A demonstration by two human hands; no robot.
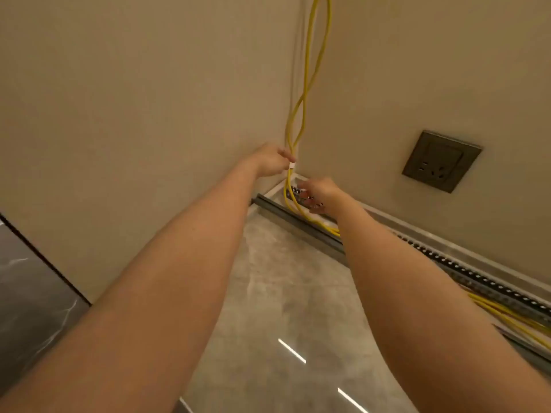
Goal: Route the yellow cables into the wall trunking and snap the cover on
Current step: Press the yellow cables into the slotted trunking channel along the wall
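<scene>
Two yellow cables (308, 70) hang down the room corner, crossing each other, then bend into the open trunking (465, 272) that runs along the foot of the right wall. My left hand (271, 160) pinches the cables just above a small white band (292, 166) near the corner. My right hand (320, 193) reaches lower, fingers curled at the trunking's corner end where the cables turn; whether it holds them I cannot tell. More yellow cable lies in the trunking at the lower right. No cover is visible.
A dark wall socket (441, 160) sits on the right wall above the trunking. Grey polished floor (286, 293) spreads below my arms. A dark marbled panel (26, 293) stands at the lower left against the left wall.
</scene>
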